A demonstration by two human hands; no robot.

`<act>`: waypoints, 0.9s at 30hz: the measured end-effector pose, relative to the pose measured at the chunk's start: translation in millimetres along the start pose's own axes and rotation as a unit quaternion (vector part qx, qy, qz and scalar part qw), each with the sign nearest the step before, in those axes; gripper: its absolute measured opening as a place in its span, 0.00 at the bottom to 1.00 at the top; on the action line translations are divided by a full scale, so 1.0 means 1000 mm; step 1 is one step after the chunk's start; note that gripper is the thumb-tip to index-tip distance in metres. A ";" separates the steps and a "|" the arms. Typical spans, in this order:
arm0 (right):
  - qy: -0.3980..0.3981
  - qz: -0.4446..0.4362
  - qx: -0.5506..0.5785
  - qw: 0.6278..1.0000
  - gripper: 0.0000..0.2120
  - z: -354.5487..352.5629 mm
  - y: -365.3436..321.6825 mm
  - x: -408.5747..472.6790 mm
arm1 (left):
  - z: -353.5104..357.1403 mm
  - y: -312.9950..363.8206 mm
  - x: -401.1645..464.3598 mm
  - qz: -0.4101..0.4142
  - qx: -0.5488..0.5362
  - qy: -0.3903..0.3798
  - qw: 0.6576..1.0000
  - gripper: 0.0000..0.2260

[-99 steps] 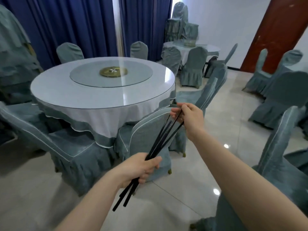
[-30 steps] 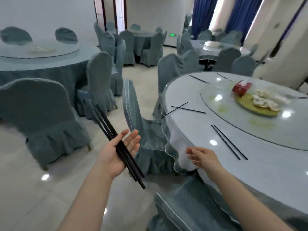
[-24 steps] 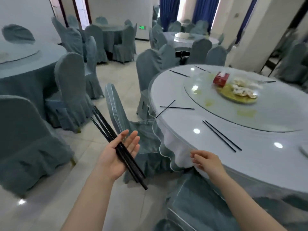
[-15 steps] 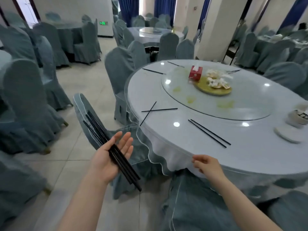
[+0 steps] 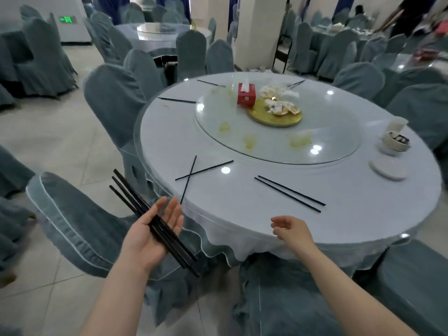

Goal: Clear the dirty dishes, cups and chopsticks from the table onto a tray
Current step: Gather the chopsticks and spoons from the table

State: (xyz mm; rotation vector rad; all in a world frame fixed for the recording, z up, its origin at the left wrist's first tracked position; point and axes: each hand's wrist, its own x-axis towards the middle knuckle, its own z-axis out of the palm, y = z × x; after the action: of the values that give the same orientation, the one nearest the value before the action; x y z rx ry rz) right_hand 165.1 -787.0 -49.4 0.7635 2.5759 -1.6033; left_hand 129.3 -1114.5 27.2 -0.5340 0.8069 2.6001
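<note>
Our left hand (image 5: pixel 151 235), fingers straight, carries a bundle of chopsticks (image 5: pixel 152 221) on its palm; our right hand (image 5: pixel 292 230), fingers loosely curled, hovers empty at the table (image 5: pixel 242 214) edge.

Far beyond our right hand (image 5: pixel 292 231), a blurred person (image 5: pixel 407 15) is cut off by the top edge. Beyond its fingertips, the bowl (image 5: pixel 395 143) holds something dark we cannot identify. Our forearms leave the bottom edge.
</note>
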 end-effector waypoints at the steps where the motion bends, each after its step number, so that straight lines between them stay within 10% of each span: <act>1: 0.017 0.011 -0.006 1.000 0.12 -0.002 -0.001 0.004 | 0.002 0.004 0.012 0.001 0.008 -0.003 1.000 0.20; 19: 0.122 0.085 -0.297 0.943 0.25 -0.030 0.041 0.167 | 0.035 0.035 0.187 -0.044 0.113 0.017 0.993 0.18; 27: 0.151 0.041 -0.373 0.915 0.12 -0.026 0.064 0.190 | 0.029 0.037 0.219 -0.050 0.093 0.049 0.993 0.15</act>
State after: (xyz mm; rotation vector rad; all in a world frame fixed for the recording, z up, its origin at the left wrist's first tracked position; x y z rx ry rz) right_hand 29.7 -666.9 -140.1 1.0480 2.9494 -0.3940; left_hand -83.3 -1075.8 -32.5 -0.6342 1.0151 2.3919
